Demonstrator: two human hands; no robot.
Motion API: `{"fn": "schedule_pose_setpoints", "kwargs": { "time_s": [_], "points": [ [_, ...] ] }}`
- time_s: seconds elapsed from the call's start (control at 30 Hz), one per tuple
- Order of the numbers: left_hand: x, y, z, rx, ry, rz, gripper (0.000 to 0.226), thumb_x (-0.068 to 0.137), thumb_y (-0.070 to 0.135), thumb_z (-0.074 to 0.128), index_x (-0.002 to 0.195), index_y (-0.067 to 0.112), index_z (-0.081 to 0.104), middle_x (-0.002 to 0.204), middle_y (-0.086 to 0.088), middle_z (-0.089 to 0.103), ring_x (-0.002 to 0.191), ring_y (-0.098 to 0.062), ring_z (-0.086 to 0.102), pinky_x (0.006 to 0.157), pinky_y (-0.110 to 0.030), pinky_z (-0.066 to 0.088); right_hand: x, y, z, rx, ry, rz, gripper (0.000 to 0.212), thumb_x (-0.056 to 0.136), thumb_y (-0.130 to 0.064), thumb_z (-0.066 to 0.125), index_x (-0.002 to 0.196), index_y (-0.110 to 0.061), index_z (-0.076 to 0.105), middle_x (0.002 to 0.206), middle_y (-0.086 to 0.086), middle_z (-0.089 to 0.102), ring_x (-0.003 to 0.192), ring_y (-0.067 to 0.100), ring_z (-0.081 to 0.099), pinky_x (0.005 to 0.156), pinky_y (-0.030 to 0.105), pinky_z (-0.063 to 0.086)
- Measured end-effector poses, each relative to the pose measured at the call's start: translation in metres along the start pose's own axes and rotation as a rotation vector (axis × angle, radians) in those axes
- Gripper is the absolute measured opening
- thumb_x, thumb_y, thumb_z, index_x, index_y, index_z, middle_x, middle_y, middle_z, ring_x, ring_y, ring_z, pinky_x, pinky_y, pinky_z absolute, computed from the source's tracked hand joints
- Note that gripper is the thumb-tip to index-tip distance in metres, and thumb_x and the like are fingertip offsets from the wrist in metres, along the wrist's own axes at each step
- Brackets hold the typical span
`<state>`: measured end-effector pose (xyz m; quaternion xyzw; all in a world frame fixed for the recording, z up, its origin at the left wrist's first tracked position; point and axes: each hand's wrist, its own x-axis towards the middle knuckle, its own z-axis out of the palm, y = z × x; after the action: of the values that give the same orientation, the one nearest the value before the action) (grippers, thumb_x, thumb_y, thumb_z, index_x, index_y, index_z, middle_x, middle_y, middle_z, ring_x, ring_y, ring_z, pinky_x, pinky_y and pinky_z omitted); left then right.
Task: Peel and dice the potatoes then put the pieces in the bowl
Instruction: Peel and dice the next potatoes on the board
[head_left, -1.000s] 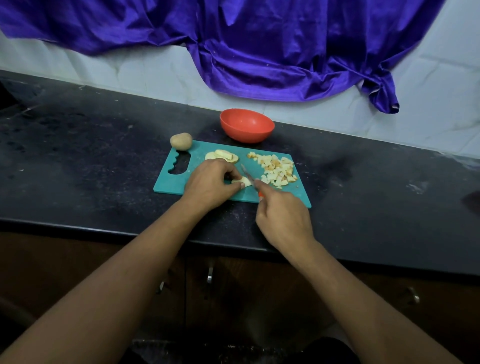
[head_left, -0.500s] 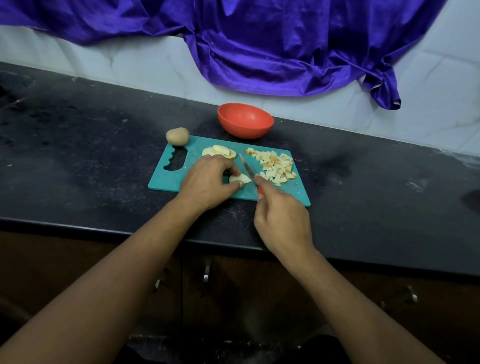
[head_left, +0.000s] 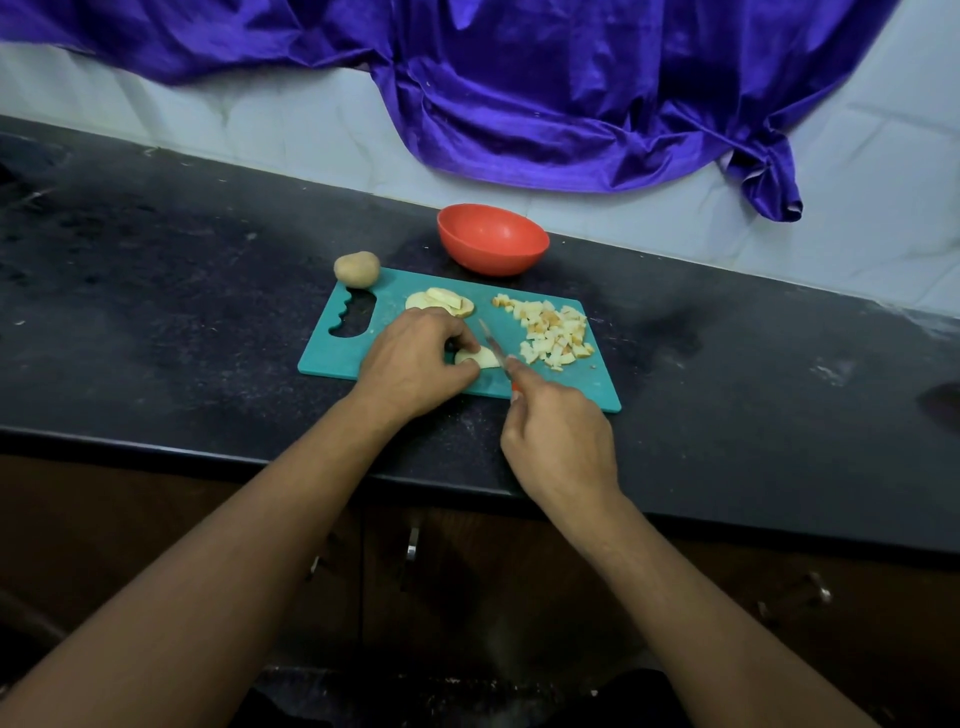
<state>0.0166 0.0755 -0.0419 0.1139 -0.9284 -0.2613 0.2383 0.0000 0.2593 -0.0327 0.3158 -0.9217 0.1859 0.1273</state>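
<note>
Since a second ago your left hand (head_left: 415, 364) has drawn back a little along the potato piece (head_left: 480, 357), so more of its pale top shows, and the knife (head_left: 492, 343) now stands against the piece's right end, not across it. The piece lies on the near middle of the teal cutting board (head_left: 571, 384), pinched between your left thumb and curled fingers (head_left: 465, 340). Your right hand (head_left: 558, 441) is wrapped round the knife's handle, forefinger along the top and blade pointing away from you. This reads as one more cut in the dicing run, with the left hand giving ground for the next stroke. Keep those fingertips tucked, as the blade sits just beside them. To the right, the diced pile (head_left: 553, 332) rests on the board. Behind your left hand lie a few slices (head_left: 441, 303) not yet cut down. A whole potato (head_left: 356, 268), skin still on, sits at the board's far left corner, so peeling is not finished. The red bowl (head_left: 493, 257) stands just beyond the board on the dark surface (head_left: 182, 312), and no pieces show in it.
</note>
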Motion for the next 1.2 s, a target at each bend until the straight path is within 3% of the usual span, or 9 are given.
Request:
{"fn": "schedule_pose_setpoints", "kwargs": {
  "time_s": [0.33, 0.57, 0.7, 0.83, 1.07, 1.2],
  "points": [
    [-0.001, 0.000, 0.000, 0.016, 0.028, -0.002, 0.023, 0.081, 0.030, 0.071, 0.103, 0.025, 0.077, 0.102, 0.010, 0.069, 0.104, -0.013, 0.058, 0.091, -0.038, 0.052, 0.001, -0.003, -0.001, -0.078, -0.043, -0.023, 0.052, 0.106, -0.030, 0.043, 0.158, -0.030, 0.039, 0.092, -0.002, 0.064, 0.078, 0.014, 0.059, 0.065, 0.034, 0.052],
    [-0.003, -0.001, 0.000, 0.014, 0.037, 0.005, 0.022, 0.080, 0.031, 0.070, 0.100, 0.026, 0.077, 0.099, 0.009, 0.071, 0.100, -0.015, 0.061, 0.090, -0.042, 0.053, 0.007, -0.011, -0.005, -0.259, -0.170, -0.043, 0.059, 0.105, -0.030, 0.046, 0.161, -0.026, 0.030, 0.099, 0.002, 0.063, 0.086, 0.020, 0.061, 0.064, 0.035, 0.044],
    [-0.004, -0.001, -0.001, 0.012, 0.050, -0.008, 0.020, 0.081, 0.031, 0.070, 0.099, 0.027, 0.077, 0.097, 0.009, 0.070, 0.100, -0.014, 0.061, 0.090, -0.042, 0.053, 0.000, -0.007, -0.004, -0.071, -0.070, 0.015, 0.052, 0.105, -0.028, 0.045, 0.157, -0.031, 0.040, 0.091, -0.003, 0.065, 0.079, 0.015, 0.062, 0.065, 0.036, 0.053],
    [-0.004, -0.001, -0.001, 0.019, 0.042, -0.004, 0.019, 0.082, 0.032, 0.071, 0.099, 0.027, 0.076, 0.098, 0.010, 0.070, 0.100, -0.014, 0.060, 0.090, -0.042, 0.053, -0.006, -0.007, -0.003, 0.001, -0.016, 0.010, 0.052, 0.107, -0.031, 0.044, 0.158, -0.032, 0.037, 0.090, -0.006, 0.062, 0.078, 0.009, 0.058, 0.067, 0.033, 0.054],
    [-0.004, 0.000, -0.001, 0.024, 0.046, -0.007, 0.020, 0.081, 0.031, 0.071, 0.100, 0.027, 0.077, 0.100, 0.010, 0.071, 0.102, -0.014, 0.061, 0.092, -0.042, 0.053, 0.001, -0.012, -0.003, -0.131, -0.102, -0.028, 0.055, 0.105, -0.029, 0.044, 0.159, -0.030, 0.035, 0.092, -0.001, 0.064, 0.083, 0.018, 0.063, 0.069, 0.039, 0.055],
    [-0.005, 0.002, -0.003, 0.025, 0.037, -0.008, 0.018, 0.083, 0.031, 0.072, 0.099, 0.026, 0.077, 0.101, 0.011, 0.071, 0.101, -0.012, 0.060, 0.092, -0.040, 0.053, 0.006, -0.020, -0.004, -0.231, -0.174, -0.022, 0.059, 0.104, -0.029, 0.047, 0.161, -0.027, 0.029, 0.093, 0.001, 0.057, 0.090, 0.022, 0.062, 0.065, 0.036, 0.045]
  ]
}}
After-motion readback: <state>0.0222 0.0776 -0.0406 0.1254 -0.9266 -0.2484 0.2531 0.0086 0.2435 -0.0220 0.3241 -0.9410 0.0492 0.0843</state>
